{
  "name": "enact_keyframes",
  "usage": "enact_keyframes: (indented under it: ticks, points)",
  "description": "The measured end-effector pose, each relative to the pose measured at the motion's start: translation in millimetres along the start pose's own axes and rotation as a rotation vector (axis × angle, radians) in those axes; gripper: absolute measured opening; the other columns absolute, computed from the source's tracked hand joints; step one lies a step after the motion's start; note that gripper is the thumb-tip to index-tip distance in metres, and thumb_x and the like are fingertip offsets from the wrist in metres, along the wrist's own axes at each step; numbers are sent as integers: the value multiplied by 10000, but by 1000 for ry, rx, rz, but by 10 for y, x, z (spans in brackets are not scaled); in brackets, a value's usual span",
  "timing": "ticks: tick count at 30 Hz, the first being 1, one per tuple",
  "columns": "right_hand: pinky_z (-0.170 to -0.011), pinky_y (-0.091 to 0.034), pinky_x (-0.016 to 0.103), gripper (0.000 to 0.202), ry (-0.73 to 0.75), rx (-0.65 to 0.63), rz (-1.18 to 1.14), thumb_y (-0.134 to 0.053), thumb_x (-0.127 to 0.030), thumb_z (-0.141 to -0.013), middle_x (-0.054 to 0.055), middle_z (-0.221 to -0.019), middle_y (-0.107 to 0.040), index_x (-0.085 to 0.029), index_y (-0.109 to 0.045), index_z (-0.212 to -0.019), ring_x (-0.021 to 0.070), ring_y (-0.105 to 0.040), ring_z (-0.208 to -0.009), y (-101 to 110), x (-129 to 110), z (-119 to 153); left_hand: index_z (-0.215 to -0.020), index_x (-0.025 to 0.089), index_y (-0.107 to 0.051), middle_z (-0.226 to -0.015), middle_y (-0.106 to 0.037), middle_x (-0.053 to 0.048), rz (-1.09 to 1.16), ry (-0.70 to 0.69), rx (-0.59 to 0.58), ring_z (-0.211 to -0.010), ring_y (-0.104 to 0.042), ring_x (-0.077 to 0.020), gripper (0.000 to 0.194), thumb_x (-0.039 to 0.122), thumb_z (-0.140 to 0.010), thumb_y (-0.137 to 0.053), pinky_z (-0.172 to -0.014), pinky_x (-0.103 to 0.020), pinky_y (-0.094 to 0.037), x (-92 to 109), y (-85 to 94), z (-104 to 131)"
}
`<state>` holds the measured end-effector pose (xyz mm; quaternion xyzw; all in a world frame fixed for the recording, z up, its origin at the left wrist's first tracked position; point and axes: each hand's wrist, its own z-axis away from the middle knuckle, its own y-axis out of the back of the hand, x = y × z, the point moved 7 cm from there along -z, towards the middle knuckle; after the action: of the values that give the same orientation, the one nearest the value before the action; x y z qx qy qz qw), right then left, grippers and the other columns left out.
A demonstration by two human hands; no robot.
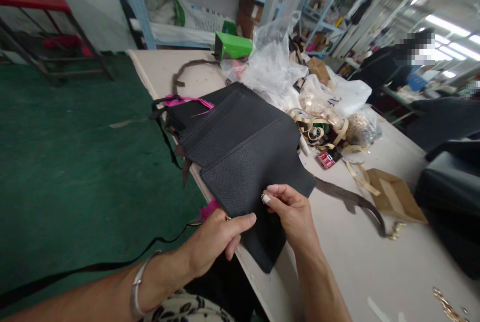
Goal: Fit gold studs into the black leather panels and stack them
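Note:
A black grained leather piece point(247, 147) with seams and a folded edge lies across the table corner. My left hand point(221, 237) grips its near edge, thumb on top and the other fingers partly hidden underneath. Just above the leather, my right hand point(290, 209) is closed in a pinch at thumb and forefinger. A tiny shiny bit shows at those fingertips, too small to name. Pink material point(209, 209) peeks out beside my left hand, and a pink-edged strip point(191, 102) lies at the leather's far left end.
On the table point(337, 252) are clear plastic bags point(275, 57), a green box point(233, 46), beige strips point(318, 132), a cardboard tray point(395, 194), a brown strap point(352, 197) and a gold chain point(446, 304). A black bag point(450, 197) stands at right. A dark strap point(93, 267) trails over the floor.

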<state>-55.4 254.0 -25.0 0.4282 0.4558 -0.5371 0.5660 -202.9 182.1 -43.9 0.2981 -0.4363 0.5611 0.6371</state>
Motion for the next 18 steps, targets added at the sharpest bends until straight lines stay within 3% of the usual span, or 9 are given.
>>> enact_keyframes:
  ticks: [4, 8, 11, 14, 18]
  points:
    - [-575, -485, 210, 313, -26, 18, -32, -896, -300, -586, -3, -756, -733, -210, -753, -850, 115, -629, -669, 37, 19, -12, -315, 218, -404, -296, -354, 28, -41, 14, 6, -354, -345, -85, 654, 587, -849, -487, -517, -281, -312, 58, 9, 17]
    - [-590, -500, 215, 373, -80, -2, -108, -928, -300, -542, -2, -745, -733, -205, -750, -856, 116, -637, -662, 74, 51, -9, -354, 212, -400, -322, -353, 39, -58, -79, -9, -369, -348, -80, 585, 524, -841, -488, -487, -254, -309, 204, -6, 48]
    - [-600, -496, 217, 367, -78, -23, -166, -936, -299, -536, -7, -709, -721, -196, -737, -827, 106, -623, -633, 74, 55, 13, -491, 206, -476, -373, -403, 67, 18, -153, -29, -374, -341, -74, 423, 462, -824, -534, -437, -225, -291, 292, -37, 60]
    - [-596, -489, 222, 342, -37, -22, -184, -933, -297, -546, -21, -672, -698, -193, -723, -795, 97, -596, -599, 58, 30, 39, -686, 207, -559, -393, -401, 108, 84, -179, 29, -372, -326, -69, 248, 422, -780, -636, -397, -202, -256, 318, -34, 44]
    - [-601, -499, 231, 324, -16, -9, -192, -920, -289, -569, -22, -680, -690, -192, -720, -804, 105, -598, -608, 59, 23, 60, -845, 192, -616, -435, -405, 122, 177, -142, 140, -339, -287, -52, 252, 411, -739, -679, -356, -199, -220, 259, 5, -10]
